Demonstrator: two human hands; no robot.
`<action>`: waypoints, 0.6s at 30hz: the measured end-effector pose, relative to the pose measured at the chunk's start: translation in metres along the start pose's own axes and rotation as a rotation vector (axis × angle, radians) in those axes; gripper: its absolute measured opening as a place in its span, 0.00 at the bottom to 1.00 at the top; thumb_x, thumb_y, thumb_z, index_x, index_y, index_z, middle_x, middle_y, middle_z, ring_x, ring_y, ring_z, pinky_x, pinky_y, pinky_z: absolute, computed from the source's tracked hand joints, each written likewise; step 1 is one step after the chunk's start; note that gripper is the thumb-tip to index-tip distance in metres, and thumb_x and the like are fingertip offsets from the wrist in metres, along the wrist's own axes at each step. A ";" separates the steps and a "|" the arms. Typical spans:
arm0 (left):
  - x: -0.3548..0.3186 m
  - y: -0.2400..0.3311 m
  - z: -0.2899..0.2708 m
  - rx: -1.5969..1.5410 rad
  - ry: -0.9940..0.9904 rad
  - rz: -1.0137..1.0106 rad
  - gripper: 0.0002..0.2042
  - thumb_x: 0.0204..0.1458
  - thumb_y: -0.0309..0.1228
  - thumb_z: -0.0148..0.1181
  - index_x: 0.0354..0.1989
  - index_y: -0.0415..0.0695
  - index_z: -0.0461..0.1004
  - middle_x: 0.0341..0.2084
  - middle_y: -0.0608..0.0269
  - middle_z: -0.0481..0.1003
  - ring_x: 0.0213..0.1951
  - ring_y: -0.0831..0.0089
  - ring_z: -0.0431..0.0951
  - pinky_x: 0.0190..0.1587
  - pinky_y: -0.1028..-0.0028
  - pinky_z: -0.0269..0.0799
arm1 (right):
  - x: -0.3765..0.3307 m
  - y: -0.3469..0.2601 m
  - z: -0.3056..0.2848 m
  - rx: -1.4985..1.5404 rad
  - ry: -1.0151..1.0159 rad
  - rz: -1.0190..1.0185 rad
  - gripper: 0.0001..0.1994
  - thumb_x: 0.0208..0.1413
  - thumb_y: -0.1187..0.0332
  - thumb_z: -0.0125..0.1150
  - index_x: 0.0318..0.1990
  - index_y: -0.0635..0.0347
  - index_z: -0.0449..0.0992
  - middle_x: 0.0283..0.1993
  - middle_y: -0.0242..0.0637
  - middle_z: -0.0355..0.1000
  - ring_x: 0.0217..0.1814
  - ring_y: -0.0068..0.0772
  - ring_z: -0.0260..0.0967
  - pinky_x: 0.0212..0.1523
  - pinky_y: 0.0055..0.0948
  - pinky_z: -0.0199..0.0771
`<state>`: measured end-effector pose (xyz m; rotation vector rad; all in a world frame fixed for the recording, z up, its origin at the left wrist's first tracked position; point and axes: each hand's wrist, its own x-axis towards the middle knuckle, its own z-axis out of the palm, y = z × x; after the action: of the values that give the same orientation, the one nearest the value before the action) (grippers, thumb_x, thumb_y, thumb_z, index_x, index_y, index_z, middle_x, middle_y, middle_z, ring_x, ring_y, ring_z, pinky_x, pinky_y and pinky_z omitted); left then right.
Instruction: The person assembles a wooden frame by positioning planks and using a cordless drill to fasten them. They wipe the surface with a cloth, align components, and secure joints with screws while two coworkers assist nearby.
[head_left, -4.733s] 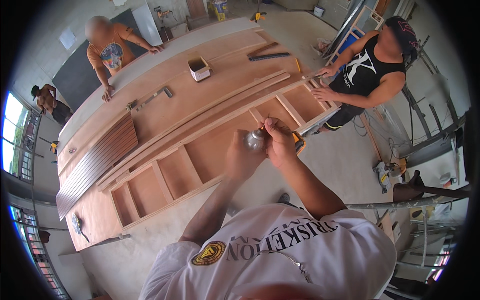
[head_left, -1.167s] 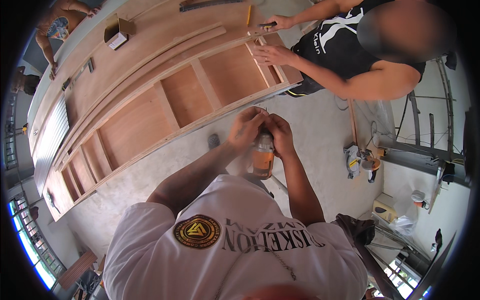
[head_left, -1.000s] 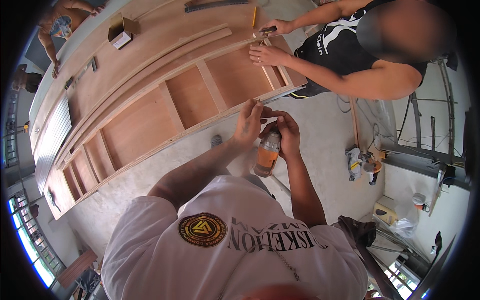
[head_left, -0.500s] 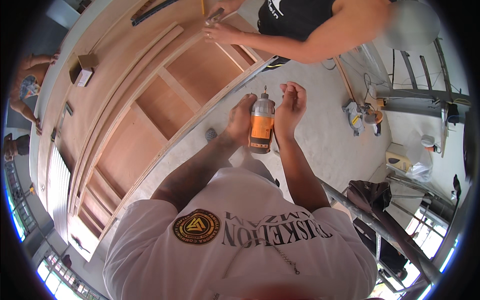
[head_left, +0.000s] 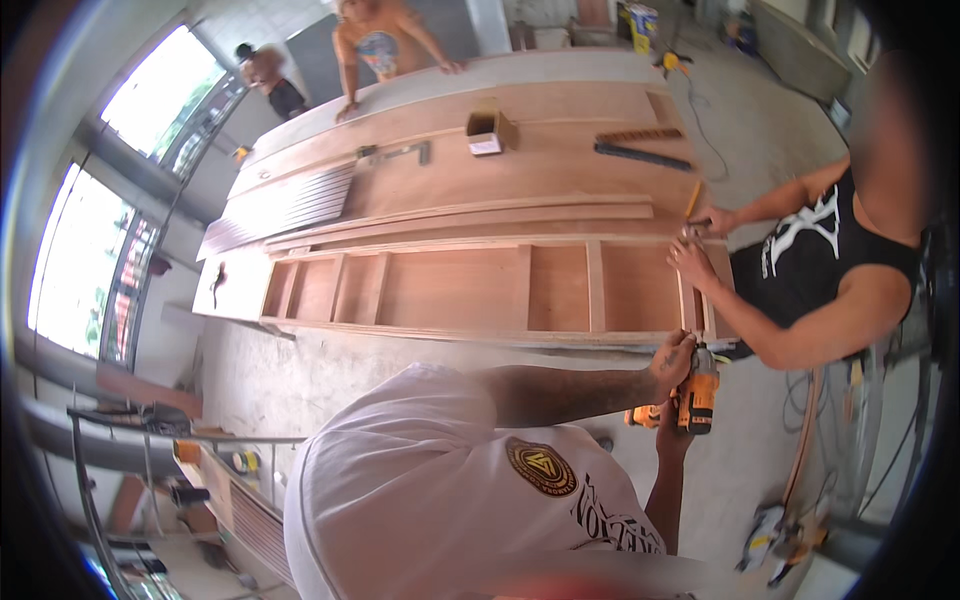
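Impact driver: orange and black, by the wooden frame's near right corner.
Right grip: clamped around the driver's handle.
Left grip: beside the driver's nose; cannot tell whether fingers close together.
Desk: carries the frame.

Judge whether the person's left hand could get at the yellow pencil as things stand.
Probably not directly: the co-worker's hands lie across the straight path from the left hand to the yellow pencil.
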<state>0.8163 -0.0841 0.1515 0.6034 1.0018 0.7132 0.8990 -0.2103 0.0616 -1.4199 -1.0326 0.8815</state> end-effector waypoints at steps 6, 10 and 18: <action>0.014 0.043 -0.025 -0.113 -0.074 0.363 0.10 0.66 0.35 0.56 0.41 0.39 0.72 0.33 0.62 0.77 0.35 0.75 0.77 0.39 0.73 0.75 | 0.021 -0.024 0.003 0.061 0.002 -0.003 0.14 0.63 0.70 0.64 0.53 0.64 0.72 0.43 0.34 0.74 0.38 0.20 0.72 0.39 0.24 0.76; 0.002 0.052 -0.040 -0.129 -0.021 0.418 0.09 0.64 0.32 0.59 0.40 0.37 0.75 0.33 0.58 0.80 0.32 0.74 0.79 0.37 0.73 0.76 | 0.025 -0.032 0.009 -0.063 -0.005 -0.243 0.10 0.61 0.72 0.65 0.47 0.62 0.74 0.41 0.31 0.75 0.42 0.23 0.73 0.43 0.29 0.76; -0.005 0.049 -0.028 -0.027 0.032 0.385 0.10 0.66 0.34 0.57 0.41 0.39 0.74 0.31 0.59 0.80 0.29 0.78 0.75 0.33 0.77 0.73 | 0.015 -0.034 0.002 0.154 -0.062 -0.011 0.20 0.57 0.73 0.66 0.56 0.65 0.69 0.47 0.37 0.75 0.46 0.26 0.74 0.47 0.31 0.77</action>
<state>0.7770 -0.0532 0.1786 0.7735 0.9126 1.0768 0.8987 -0.1960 0.0954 -1.2641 -0.9964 0.9813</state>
